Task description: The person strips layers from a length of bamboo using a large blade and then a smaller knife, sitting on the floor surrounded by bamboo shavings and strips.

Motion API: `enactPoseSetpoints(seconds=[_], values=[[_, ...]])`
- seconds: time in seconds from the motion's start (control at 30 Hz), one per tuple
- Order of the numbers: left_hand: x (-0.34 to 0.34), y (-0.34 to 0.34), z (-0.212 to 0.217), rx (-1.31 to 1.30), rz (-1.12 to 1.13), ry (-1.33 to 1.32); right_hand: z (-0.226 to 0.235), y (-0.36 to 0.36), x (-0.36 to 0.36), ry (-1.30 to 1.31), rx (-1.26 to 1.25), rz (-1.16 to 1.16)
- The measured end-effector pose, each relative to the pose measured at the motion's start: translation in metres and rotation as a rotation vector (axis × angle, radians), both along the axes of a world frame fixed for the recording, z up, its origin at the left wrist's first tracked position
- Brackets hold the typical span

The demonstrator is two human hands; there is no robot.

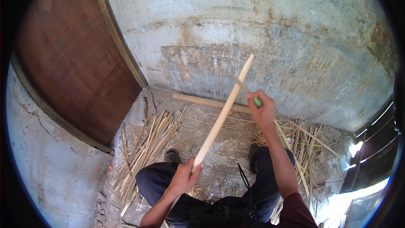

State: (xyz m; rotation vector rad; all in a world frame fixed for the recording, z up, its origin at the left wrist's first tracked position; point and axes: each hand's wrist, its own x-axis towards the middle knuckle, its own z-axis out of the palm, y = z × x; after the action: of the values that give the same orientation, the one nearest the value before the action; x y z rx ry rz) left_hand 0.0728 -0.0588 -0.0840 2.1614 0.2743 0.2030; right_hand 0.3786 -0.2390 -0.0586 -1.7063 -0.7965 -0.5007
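A long pale strip, apparently split bamboo (220, 120), slants up and away from my lap, its far end tapering to a point. My left hand (184, 178) is closed round its lower part, above my left thigh. In my right hand (262, 109) is a knife (241, 84) with a green handle, part of which shows between the fingers. The blade lies across the strip's upper part, some way below the tip. Whether the edge touches the strip or passes just over it I cannot tell.
Split sticks lie heaped on the floor at left (148, 147); more sticks and shavings (304, 152) lie at right. A round pole (198, 101) rests along the foot of the stained wall (219, 25). A brown door (80, 59) stands at left, and dark slats (371, 143) let light in at right.
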Motion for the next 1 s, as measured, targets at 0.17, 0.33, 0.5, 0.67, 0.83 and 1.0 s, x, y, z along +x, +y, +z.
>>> enactPoseSetpoints(seconds=[0.17,0.33,0.5,0.67,0.83,1.0], values=[[-0.029,-0.001,-0.007,-0.021,0.040,0.029,-0.016,-0.010,0.023,0.032,0.099,0.040],[-0.017,0.020,-0.016,-0.062,0.038,0.024,-0.009,-0.010,-0.008,0.871,0.521,0.338],[0.019,0.029,0.009,-0.352,-0.033,0.166,-0.020,-0.006,-0.012,1.044,0.638,0.479],[0.028,0.025,-0.008,-0.279,-0.036,0.074,-0.017,0.000,-0.006,0.345,0.315,0.175],[0.019,0.003,0.002,0.077,0.011,-0.055,-0.008,-0.016,0.008,0.076,-0.058,0.061],[0.004,0.004,0.002,0.203,0.088,-0.019,-0.012,-0.035,0.031,0.203,0.052,-0.224]])
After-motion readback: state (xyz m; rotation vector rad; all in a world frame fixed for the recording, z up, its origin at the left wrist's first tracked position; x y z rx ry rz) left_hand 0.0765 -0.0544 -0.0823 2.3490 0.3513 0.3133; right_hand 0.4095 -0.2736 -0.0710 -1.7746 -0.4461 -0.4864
